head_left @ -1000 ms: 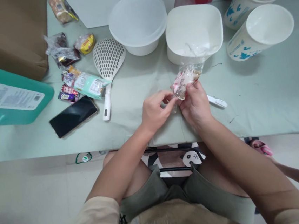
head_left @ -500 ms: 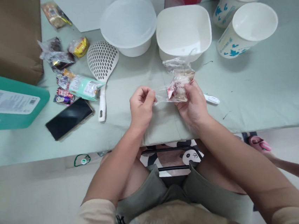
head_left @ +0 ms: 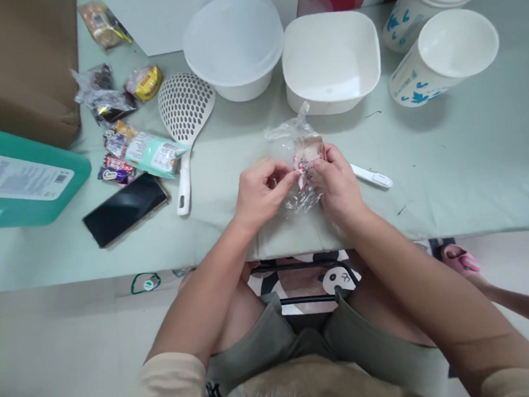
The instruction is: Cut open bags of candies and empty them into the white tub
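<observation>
1. Gripping the packet (head_left: 315, 150), my right hand (head_left: 340, 182) closes thumb and fingers on its right side, over the table (head_left: 230, 233) and nearer me than the tub (head_left: 321, 107).
2. My left hand (head_left: 260, 191) is narrow, thumb and forefinger pinched at the packet's left edge.
3. Packet: printed, pink and pale, with crumpled clear wrapper (head_left: 303, 203) spreading above and below it.
4. Tub: white, upright, open at the top; its pale inner wall and floor show.
5. Bowl (head_left: 241, 93): round, white, just left of the tub, topped by a translucent lid (head_left: 230, 39); contents cannot be made out.
6. Stack (head_left: 404, 19): cups nested one in another; a single cup (head_left: 415, 84), open, stands just in front, its white interior showing.
7. Jug (head_left: 68, 170): teal, labelled, near the box (head_left: 13, 66); contents hidden.
8. Snacks (head_left: 157, 152): wrapped, scattered left of the skimmer (head_left: 187, 103).
</observation>
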`<state>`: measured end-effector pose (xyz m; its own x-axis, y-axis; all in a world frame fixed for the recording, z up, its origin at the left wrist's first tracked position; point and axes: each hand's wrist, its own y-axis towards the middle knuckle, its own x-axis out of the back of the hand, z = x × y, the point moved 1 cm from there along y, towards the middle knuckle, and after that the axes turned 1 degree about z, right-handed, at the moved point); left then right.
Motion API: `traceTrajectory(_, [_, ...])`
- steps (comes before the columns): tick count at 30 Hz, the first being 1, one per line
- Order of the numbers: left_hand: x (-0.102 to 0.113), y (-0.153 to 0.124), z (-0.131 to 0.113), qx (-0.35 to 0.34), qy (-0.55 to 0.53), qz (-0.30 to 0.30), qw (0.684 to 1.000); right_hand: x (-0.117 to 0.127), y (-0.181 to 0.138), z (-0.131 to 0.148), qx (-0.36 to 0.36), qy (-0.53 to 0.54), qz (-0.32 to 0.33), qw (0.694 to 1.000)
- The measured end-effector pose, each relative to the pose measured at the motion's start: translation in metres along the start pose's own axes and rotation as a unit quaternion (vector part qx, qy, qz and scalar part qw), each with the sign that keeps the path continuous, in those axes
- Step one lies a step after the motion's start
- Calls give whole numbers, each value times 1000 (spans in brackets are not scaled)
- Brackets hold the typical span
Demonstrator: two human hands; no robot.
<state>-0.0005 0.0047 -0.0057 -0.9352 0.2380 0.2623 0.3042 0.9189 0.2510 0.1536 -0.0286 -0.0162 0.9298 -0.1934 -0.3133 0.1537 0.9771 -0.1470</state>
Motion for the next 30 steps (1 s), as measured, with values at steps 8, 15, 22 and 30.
traceTrajectory(8, [0,-1,2,53,-48,-81,994,4,1,-4,3,-8,14,1000])
traceTrajectory(15, [4,5,0,93,-65,-101,988,4,4,-6,-34,-8,-12,999])
traceTrajectory(22, [3,6,4,82,-97,-89,988,6,6,-7,-26,-54,21,998])
traceTrajectory(30, [5,8,1,125,-127,-60,982,5,4,-1,-55,-25,57,997])
